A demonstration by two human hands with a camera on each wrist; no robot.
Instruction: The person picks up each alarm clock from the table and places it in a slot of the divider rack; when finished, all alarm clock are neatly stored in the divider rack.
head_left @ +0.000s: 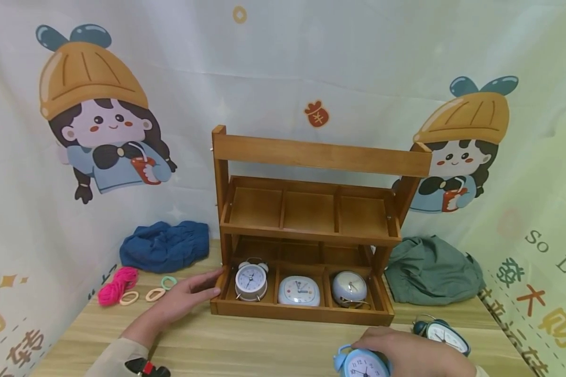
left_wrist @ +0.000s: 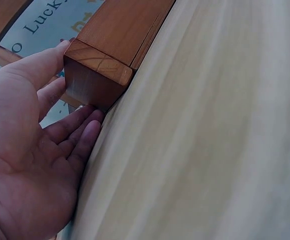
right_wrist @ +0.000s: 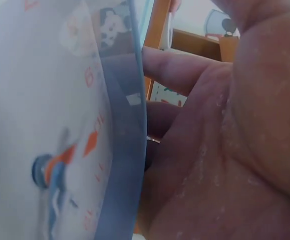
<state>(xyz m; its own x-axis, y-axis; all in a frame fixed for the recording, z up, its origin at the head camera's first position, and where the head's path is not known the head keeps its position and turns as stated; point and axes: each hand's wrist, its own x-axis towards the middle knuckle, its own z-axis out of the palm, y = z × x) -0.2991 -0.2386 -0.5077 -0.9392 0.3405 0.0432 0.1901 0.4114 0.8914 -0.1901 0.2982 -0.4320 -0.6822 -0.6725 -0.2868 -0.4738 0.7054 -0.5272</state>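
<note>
My left hand [head_left: 188, 294] reaches to the lower left end of a brown wooden two-tier shelf [head_left: 302, 315]. In the left wrist view its fingertips touch the shelf's corner [left_wrist: 97, 62], and the other fingers lie beside the end board. My right hand [head_left: 405, 352] grips a light blue twin-bell alarm clock [head_left: 365, 365] by its side, low in front of the shelf. In the right wrist view a pale clock face [right_wrist: 35, 125] with orange numerals stands close beside the palm. The lower compartments hold a white twin-bell alarm clock [head_left: 251, 281], a white rounded clock [head_left: 299, 291] and a grey-blue round clock [head_left: 349, 289].
Right of my right hand lies a dark teal alarm clock [head_left: 447, 336]. A green cloth [head_left: 434, 269] sits right of the shelf, a blue cloth [head_left: 165, 246] left of it. Pink yarn [head_left: 118, 286] and several hair ties [head_left: 155, 295] lie on the left.
</note>
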